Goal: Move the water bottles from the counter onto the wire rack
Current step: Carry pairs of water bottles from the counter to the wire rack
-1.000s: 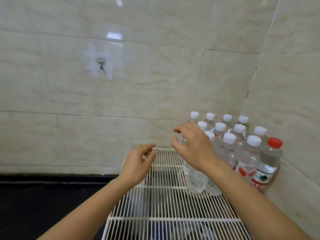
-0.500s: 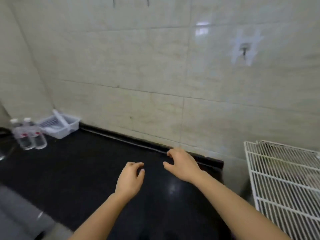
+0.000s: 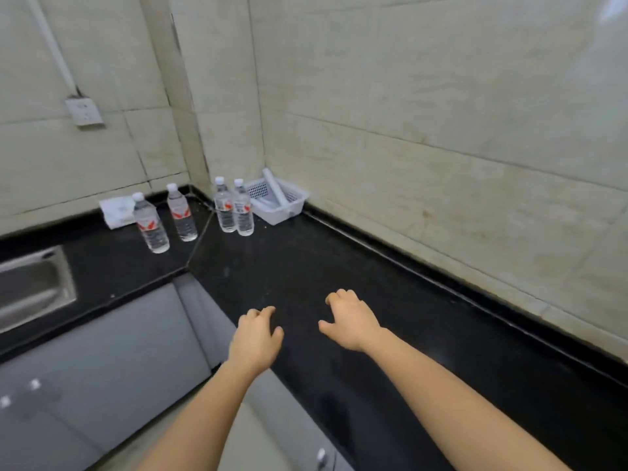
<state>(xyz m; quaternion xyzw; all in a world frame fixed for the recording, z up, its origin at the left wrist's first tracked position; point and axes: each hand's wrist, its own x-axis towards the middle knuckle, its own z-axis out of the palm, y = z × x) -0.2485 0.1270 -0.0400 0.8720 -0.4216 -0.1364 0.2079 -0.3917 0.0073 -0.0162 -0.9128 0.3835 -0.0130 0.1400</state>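
Observation:
Several clear water bottles with white caps and red labels stand upright on the black counter (image 3: pixel 306 266) near its far corner. Two stand side by side (image 3: pixel 234 207) close to the corner. Two more, one (image 3: pixel 181 214) behind and one (image 3: pixel 151 224) in front, stand further left. My left hand (image 3: pixel 256 334) and my right hand (image 3: pixel 351 319) hover over the counter's near part, fingers loosely curled, holding nothing, well short of the bottles. The wire rack is out of view.
A white plastic basket (image 3: pixel 289 207) with a white roll in it sits in the corner right of the bottles. A folded white cloth (image 3: pixel 117 210) lies behind the left bottles. A steel sink (image 3: pixel 34 287) is at the left. Grey cabinet fronts (image 3: pixel 112 362) run below.
The view has swung left from the rack and its bottles to the counter corner. Both hands have come off the rack bottles and now hang empty over the counter.

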